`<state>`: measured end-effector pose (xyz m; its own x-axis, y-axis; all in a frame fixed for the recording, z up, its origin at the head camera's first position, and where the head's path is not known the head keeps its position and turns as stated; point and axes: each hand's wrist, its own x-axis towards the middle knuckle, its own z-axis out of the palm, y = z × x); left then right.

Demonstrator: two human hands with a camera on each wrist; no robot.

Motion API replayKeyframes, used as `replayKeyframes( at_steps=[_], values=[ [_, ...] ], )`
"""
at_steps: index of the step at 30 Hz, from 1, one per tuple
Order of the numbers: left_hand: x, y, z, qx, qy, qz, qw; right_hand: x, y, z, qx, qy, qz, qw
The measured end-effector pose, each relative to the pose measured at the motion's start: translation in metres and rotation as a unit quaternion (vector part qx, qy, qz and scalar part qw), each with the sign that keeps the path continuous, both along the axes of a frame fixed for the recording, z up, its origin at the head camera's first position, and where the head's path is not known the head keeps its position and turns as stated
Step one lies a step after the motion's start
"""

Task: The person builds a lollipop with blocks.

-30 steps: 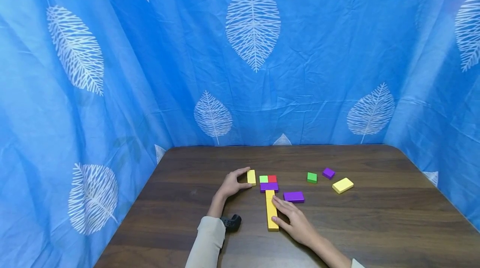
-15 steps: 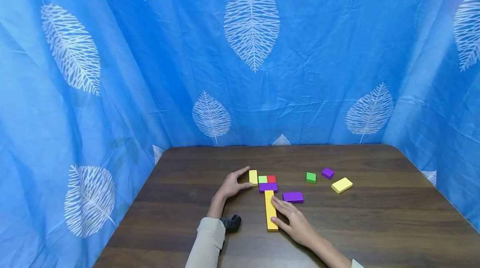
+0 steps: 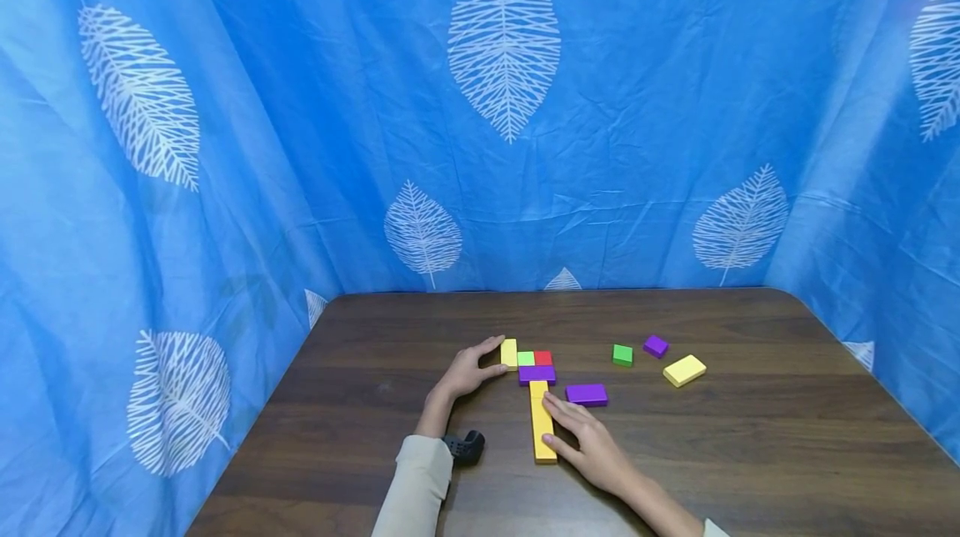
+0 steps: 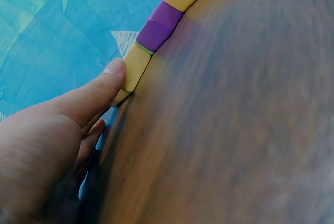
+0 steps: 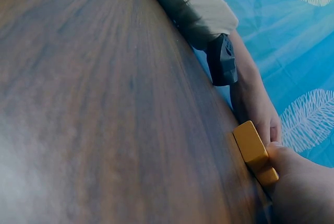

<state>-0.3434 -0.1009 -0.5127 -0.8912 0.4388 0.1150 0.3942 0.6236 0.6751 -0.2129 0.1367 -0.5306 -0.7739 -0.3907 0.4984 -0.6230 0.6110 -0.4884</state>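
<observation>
Left hand (image 3: 465,371) pinches a yellow block (image 3: 510,353); half-open right hand (image 3: 590,445) touches an orange bar (image 3: 540,420) leftward; both run lengthwise forward.

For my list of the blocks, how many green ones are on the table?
2. One light green block lies between a yellow block and the red block; one darker green block lies farther right, near the small purple block. Others may be hidden.
</observation>
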Motion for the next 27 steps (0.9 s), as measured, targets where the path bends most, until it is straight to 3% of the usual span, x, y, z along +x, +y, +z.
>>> replayKeyframes(
  at_steps=[12,27],
  values=[
    [-0.0002,-0.0001,-0.0017,-0.005,-0.008,0.015,0.9998,0.0003,0.0004,0.0012,0.002,-0.024,0.001,0.9997],
    [0.0,0.0011,-0.0037,-0.001,-0.001,0.028,0.9996,-0.0002,0.0003,0.0004,-0.001,-0.02,0.001,0.9998]
  ],
)
